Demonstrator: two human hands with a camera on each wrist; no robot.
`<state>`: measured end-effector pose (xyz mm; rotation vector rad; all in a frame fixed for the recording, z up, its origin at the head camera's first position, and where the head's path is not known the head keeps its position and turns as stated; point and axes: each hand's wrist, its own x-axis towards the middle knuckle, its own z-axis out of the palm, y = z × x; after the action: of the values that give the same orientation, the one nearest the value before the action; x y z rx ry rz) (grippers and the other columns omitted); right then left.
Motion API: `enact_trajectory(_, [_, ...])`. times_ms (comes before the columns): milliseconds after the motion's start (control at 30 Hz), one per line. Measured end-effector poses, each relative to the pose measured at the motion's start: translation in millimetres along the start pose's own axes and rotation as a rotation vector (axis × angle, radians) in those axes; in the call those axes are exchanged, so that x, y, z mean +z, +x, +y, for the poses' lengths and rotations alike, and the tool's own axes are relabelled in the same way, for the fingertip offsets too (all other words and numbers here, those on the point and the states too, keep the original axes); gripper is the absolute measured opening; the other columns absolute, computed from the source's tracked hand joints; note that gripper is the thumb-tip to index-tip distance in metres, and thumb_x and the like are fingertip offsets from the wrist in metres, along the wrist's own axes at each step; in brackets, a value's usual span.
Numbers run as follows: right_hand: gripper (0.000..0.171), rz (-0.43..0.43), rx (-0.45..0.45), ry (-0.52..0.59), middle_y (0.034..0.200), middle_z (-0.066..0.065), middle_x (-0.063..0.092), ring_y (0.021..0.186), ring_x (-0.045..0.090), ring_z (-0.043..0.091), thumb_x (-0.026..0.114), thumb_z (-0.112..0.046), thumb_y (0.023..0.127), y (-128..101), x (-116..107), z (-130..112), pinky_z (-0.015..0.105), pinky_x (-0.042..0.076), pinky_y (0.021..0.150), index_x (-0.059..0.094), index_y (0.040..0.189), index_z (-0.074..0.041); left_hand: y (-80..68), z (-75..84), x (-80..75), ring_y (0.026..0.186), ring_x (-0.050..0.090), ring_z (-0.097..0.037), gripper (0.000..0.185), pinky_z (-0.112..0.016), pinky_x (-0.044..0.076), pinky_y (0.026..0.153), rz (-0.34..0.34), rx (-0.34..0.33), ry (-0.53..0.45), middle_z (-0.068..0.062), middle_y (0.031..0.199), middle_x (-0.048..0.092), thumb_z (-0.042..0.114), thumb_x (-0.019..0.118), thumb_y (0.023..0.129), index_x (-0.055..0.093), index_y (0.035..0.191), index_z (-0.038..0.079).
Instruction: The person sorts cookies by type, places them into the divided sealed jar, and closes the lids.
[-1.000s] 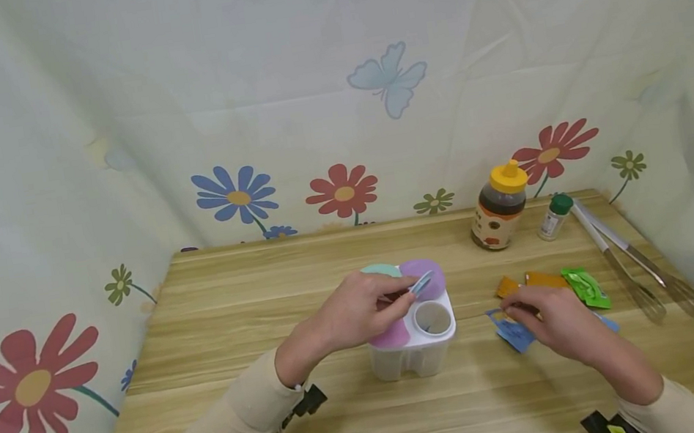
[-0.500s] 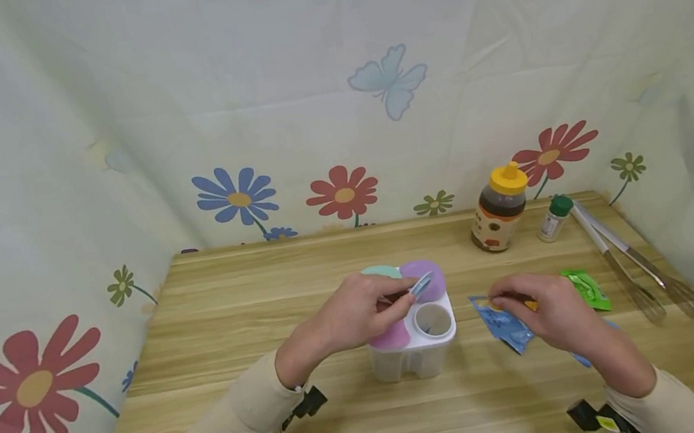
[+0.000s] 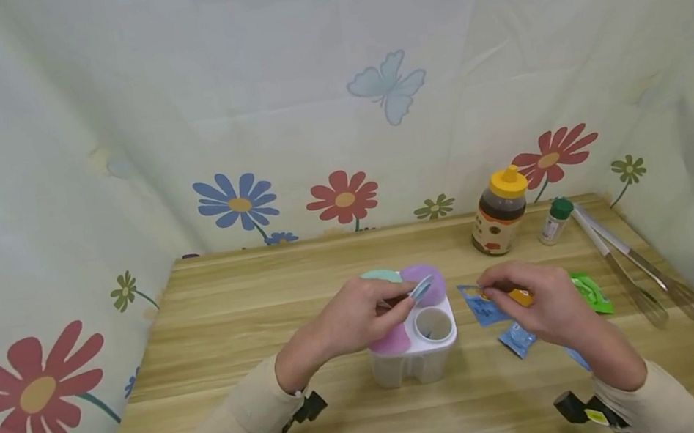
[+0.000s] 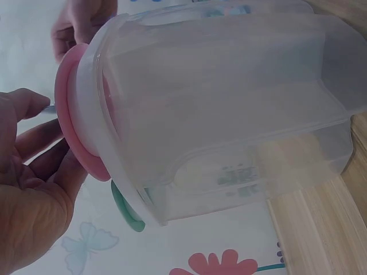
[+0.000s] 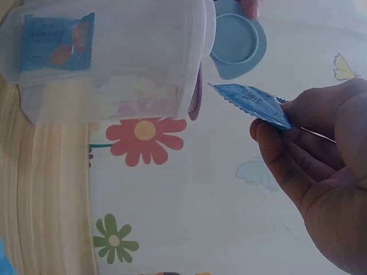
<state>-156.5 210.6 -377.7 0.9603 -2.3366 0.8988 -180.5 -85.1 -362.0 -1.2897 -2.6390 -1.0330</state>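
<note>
With our left hand (image 3: 361, 314) pinching the blue lid (image 3: 421, 287) up and our right hand (image 3: 535, 301) gripping the blue sachet (image 3: 478, 303), we risk missing the open compartment (image 3: 433, 323) if the lid drops.

We cannot see the fingertips of the right hand (image 3: 542, 307) in the head view, because the hand covers them and part of the blue packet (image 3: 480, 301) it pinches. An orange packet (image 3: 521, 297) peeks out from under that hand. The words on the brown bottle (image 3: 497, 216) and the little green-capped jar (image 3: 552, 220) are too small to read. In the left wrist view, the left hand (image 4: 28, 189) is cut off by the edge. The clear container (image 4: 229, 109) looks blurry there, and we cannot read the packet inside.
</note>
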Motion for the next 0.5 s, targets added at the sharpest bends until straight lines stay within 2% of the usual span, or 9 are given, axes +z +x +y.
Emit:
enact_trajectory(267, [0.031,0.042,-0.048,0.074,0.092,0.002,0.072,0.080,0.069,0.010,0.077,0.010,0.074,5,4,-5,0.012,0.052,0.074,0.071,0.096,-0.010,-1.2,0.5,1.2,0.061,0.051,-0.001,0.028,-0.014,0.044,0.053,-0.006,0.007,0.001,0.003,0.083,0.071,0.023,0.061,0.097,0.071,0.118,0.008])
enact_trajectory(500, [0.037,0.066,-0.104,0.090,0.094,-0.002,0.072,0.080,0.067,0.006,0.078,0.012,0.070,12,5,-11,0.012,0.052,0.072,0.071,0.097,-0.012,1.1,0.5,-0.3,0.060,0.051,-0.001,0.027,-0.014,0.042,0.052,0.008,0.029,0.019,0.003,0.082,0.071,0.023,0.061,0.097,0.072,0.116,0.009])
